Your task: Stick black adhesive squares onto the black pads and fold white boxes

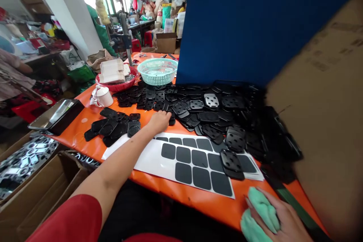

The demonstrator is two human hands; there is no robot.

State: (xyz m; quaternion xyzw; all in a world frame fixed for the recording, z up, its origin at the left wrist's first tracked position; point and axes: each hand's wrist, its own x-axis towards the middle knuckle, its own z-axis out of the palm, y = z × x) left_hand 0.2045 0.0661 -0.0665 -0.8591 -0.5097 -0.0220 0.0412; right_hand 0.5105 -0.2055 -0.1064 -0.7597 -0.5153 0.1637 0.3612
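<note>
My left hand (pixel 160 120) reaches across the orange table (pixel 85 102) into a heap of black plastic pads (pixel 198 109), its fingers curled down onto one pad at the heap's near edge. What it grips is hidden under the fingers. My right hand (pixel 279 219) rests at the table's near right edge, closed around a green cloth (pixel 261 211). Between the hands lies a white sheet of black square stickers (pixel 195 164), with one black pad (pixel 231 160) lying on it. A smaller pile of black pads (pixel 113 126) sits left of my left hand.
A teal basket (pixel 157 70), a red bowl with white strips (pixel 116 75) and a white cup (pixel 101 96) stand at the back. A blue panel (pixel 241 22) and a blurred cardboard box (pixel 326 102) fill the right. Cardboard boxes (pixel 42 189) stand left of the table, and a tray (pixel 58 115) lies on its edge.
</note>
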